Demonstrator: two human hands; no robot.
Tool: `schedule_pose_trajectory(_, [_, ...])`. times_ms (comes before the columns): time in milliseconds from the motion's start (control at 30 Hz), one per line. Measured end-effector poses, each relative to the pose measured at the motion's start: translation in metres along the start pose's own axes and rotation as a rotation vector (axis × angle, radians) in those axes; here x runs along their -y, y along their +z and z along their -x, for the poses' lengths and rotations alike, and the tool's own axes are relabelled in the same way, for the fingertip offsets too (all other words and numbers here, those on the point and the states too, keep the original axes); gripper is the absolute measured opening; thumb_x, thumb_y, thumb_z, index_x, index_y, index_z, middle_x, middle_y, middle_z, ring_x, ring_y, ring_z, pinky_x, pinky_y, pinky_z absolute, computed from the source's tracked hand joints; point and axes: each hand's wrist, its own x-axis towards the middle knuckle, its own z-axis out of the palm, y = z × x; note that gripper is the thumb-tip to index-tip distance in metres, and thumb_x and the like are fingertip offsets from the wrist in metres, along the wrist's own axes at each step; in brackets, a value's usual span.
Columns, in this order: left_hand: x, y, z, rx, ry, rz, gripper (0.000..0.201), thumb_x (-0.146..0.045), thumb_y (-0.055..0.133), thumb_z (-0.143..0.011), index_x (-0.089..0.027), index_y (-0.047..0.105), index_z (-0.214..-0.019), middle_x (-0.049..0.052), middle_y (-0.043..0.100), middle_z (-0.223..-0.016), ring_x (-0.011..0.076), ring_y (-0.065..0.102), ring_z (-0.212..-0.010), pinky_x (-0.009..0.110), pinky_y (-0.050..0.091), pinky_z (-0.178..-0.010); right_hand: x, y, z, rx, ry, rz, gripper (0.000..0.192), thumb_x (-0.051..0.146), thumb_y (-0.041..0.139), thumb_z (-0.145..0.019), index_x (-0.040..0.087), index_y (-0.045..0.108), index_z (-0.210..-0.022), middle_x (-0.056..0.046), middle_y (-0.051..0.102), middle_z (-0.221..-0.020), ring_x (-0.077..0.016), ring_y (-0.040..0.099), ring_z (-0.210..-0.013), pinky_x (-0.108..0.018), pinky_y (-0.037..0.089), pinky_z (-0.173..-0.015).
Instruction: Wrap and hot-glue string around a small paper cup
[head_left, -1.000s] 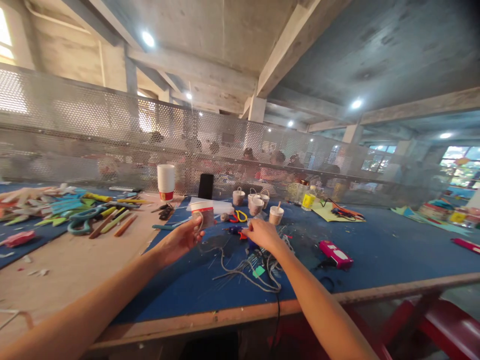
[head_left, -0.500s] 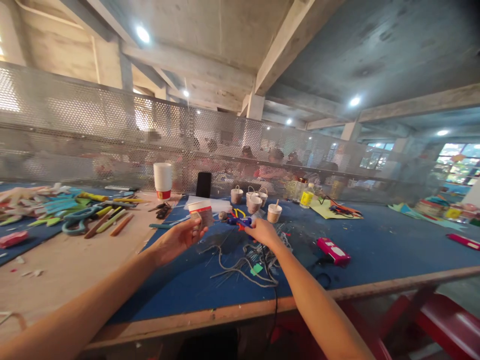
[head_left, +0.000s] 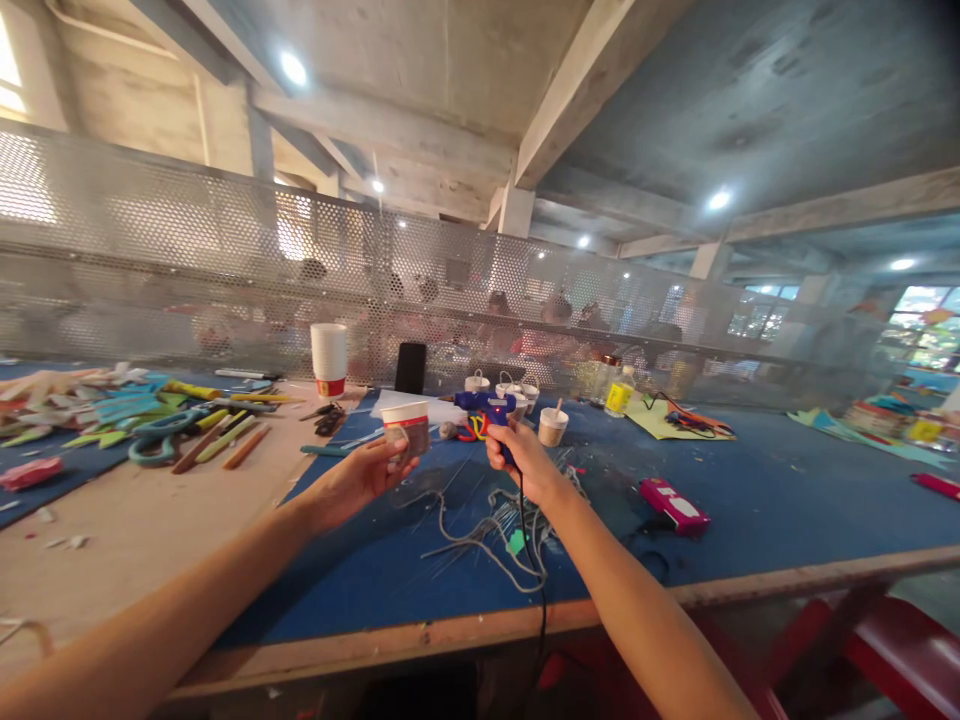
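Observation:
My left hand (head_left: 373,474) is closed around a small paper cup (head_left: 406,411) with a red band at its rim and grey cord wrapped about its lower part. In my right hand (head_left: 525,462) is a blue glue gun (head_left: 491,404), held by its grip with the nozzle pointing left toward the cup. A black cable (head_left: 537,560) runs from the glue gun down over the table's front edge. Beneath both hands lies loose grey cord (head_left: 457,535), tangled with thin clear strands. Just behind the glue gun stand several small cord-wrapped cups with handles (head_left: 530,398).
A stack of paper cups (head_left: 328,350) and a black phone (head_left: 410,368) stand at the back. Scissors (head_left: 161,435) and pens lie left, beside foam scraps. To the right are a cup with a stick (head_left: 553,427), a yellow bottle (head_left: 619,392) and a pink box (head_left: 673,505).
My right hand has raised the glue gun and now grips its handle, nozzle turned left. The cup in my left hand is more upright.

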Motion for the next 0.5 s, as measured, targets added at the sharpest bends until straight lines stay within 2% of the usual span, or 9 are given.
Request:
schedule_pose_trajectory(100, [0.001,-0.001,0.000,0.022,0.003,-0.042,0.022,-0.011,0.077,-0.082,-0.015,0.072,-0.103,0.008,0.078,-0.102,0.0166,0.076,-0.082,0.022,0.062,-0.075,0.000,0.007,0.003,0.001,-0.090,0.088,0.033,0.048,0.074,-0.081,0.018,0.061,-0.088,0.009,0.047,-0.054,-0.0073,0.044,-0.047,-0.021,0.038,-0.048])
schedule_pose_trajectory(200, [0.002,0.000,0.001,0.020,0.011,-0.086,0.028,-0.015,0.079,-0.080,-0.017,0.072,-0.107,0.007,0.077,-0.101,0.0161,0.075,-0.080,0.022,0.062,-0.074,0.001,0.014,0.006,-0.002,-0.150,0.170,0.036,0.049,0.073,-0.082,0.017,0.065,-0.098,0.006,0.054,-0.057,-0.0109,0.053,-0.051,-0.025,0.046,-0.056])
schedule_pose_trajectory(267, [0.002,0.003,0.002,-0.002,0.013,-0.102,0.028,-0.015,0.080,-0.079,-0.017,0.072,-0.106,0.006,0.077,-0.099,0.0152,0.075,-0.078,0.021,0.062,-0.073,0.000,0.018,0.008,0.013,-0.156,0.213,0.036,0.049,0.072,-0.082,0.018,0.066,-0.101,0.006,0.055,-0.057,-0.0116,0.053,-0.051,-0.026,0.046,-0.056])
schedule_pose_trajectory(367, [0.001,0.006,0.003,-0.014,0.014,-0.111,0.027,-0.015,0.081,-0.077,-0.017,0.073,-0.103,0.006,0.077,-0.094,0.0144,0.074,-0.075,0.020,0.061,-0.070,-0.003,0.022,0.012,0.029,-0.140,0.346,0.035,0.049,0.071,-0.083,0.017,0.071,-0.097,0.006,0.052,-0.053,-0.0099,0.047,-0.046,-0.025,0.042,-0.052])
schedule_pose_trajectory(500, [0.002,0.006,0.001,-0.013,0.017,-0.124,0.030,-0.015,0.082,-0.077,-0.017,0.074,-0.106,0.006,0.077,-0.092,0.0150,0.074,-0.075,0.021,0.060,-0.069,-0.007,0.023,0.016,-0.004,-0.177,0.593,0.038,0.054,0.067,-0.086,0.017,0.071,-0.082,0.004,0.051,-0.050,-0.0108,0.048,-0.046,-0.025,0.040,-0.051])
